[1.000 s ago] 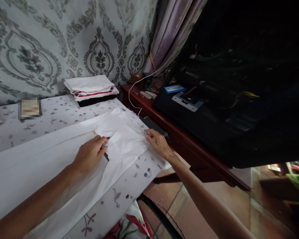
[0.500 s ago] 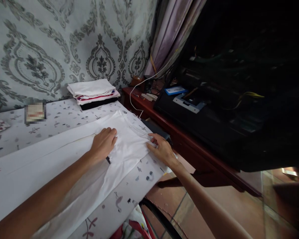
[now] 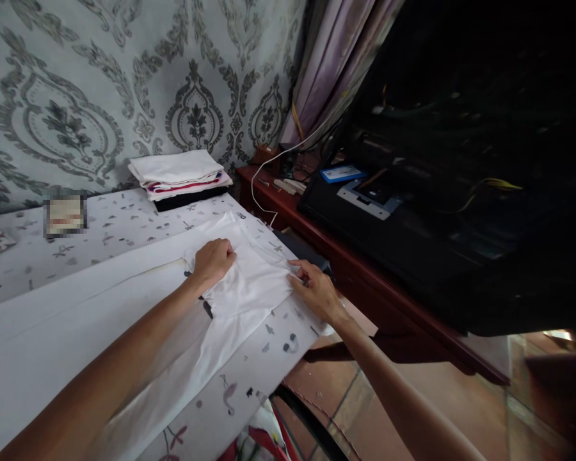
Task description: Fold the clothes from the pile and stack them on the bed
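Note:
A white garment [image 3: 249, 288] lies spread and slightly wrinkled over a bed-like surface with a printed cover [image 3: 247, 365]. My left hand [image 3: 214, 261] is closed, knuckles up, and rests on the garment near a gathered edge where small dark patches show. Its fingertips are tucked under and out of sight. At the garment's right end, my right hand [image 3: 319, 294] pinches the cloth edge between thumb and fingers. A long flat white area [image 3: 77, 333], with a thin tan line along part of it, stretches left beneath my left forearm.
Folded cloths [image 3: 180, 176] are stacked by the patterned wall. A blurred small item [image 3: 64, 214] lies at the left. To the right stand a dark red wooden table [image 3: 360, 275] and a large black panel [image 3: 441, 211], with a white cable [image 3: 253, 186] hanging. Below is a tiled floor [image 3: 413, 397].
My left hand has slid a little right and away along the garment, uncovering more dark patches at the gathered edge. My right hand keeps its pinch, shifted very slightly right.

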Available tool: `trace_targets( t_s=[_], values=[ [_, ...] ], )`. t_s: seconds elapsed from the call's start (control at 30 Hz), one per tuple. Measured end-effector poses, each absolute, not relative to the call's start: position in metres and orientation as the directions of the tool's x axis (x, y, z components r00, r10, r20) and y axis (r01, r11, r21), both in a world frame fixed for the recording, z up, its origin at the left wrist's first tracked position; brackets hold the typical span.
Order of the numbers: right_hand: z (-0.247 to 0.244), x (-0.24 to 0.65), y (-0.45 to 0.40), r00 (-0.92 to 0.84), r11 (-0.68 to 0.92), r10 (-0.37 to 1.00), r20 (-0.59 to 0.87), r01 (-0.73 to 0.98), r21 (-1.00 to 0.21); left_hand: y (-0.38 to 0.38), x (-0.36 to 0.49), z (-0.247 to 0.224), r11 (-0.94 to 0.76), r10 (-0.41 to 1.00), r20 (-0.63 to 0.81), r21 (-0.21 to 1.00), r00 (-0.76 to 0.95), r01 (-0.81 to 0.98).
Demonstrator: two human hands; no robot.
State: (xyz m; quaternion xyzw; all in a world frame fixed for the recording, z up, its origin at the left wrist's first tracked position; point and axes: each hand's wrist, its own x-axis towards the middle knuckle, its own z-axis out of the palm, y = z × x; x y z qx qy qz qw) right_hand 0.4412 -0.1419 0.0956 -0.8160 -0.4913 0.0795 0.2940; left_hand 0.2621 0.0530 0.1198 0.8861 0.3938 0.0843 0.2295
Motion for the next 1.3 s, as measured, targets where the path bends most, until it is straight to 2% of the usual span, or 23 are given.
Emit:
trace_targets(
  t_s=[0.2,0.37,0.47,0.57,0.63,0.7,0.77,0.87,0.93,1.13,1.3],
  values=[
    [0.093,0.442,-0.143,0.502,-0.359,0.849,0.163,0.776,-0.518,0.056,0.262,0.112,-0.604,0.745,0.02,0.442,0.666,0.663],
    [0.091,0.441,-0.146,0.5,-0.373,0.846,0.186,0.803,-0.464,0.059,0.263,0.11,-0.602,0.741,0.029,0.474,0.671,0.643],
    [0.089,0.442,-0.148,0.48,-0.343,0.841,0.25,0.83,-0.44,0.071,0.258,0.115,-0.507,0.741,-0.019,0.639,0.671,0.578],
    [0.089,0.436,-0.148,0.404,-0.246,0.831,0.382,0.884,-0.399,0.089,0.241,0.126,-0.274,0.763,-0.087,0.854,0.641,0.442],
    [0.092,0.426,-0.143,0.321,-0.145,0.84,0.438,0.91,-0.388,0.096,0.221,0.132,-0.203,0.754,-0.119,0.893,0.645,0.401],
    [0.096,0.415,-0.135,0.231,-0.043,0.867,0.441,0.918,-0.395,0.095,0.201,0.136,-0.245,0.687,-0.166,0.864,0.708,0.441],
    [0.099,0.407,-0.122,0.171,0.009,0.896,0.41,0.916,-0.401,0.086,0.183,0.137,-0.356,0.609,-0.219,0.784,0.763,0.509],
    [0.099,0.403,-0.099,0.174,-0.031,0.921,0.348,0.925,-0.379,0.063,0.168,0.133,-0.54,0.587,-0.199,0.625,0.785,0.563],
    [0.097,0.405,-0.086,0.185,-0.068,0.929,0.32,0.937,-0.344,0.048,0.165,0.131,-0.595,0.611,-0.158,0.555,0.776,0.581],
    [0.08,0.407,-0.07,0.07,-0.004,0.965,0.252,0.968,-0.252,0.035,0.165,0.126,-0.569,0.677,-0.131,0.531,0.724,0.628],
    [0.067,0.408,-0.072,0.104,-0.048,0.969,0.223,0.968,-0.246,0.047,0.151,0.12,-0.588,0.68,-0.053,0.557,0.731,0.587]
  ],
)
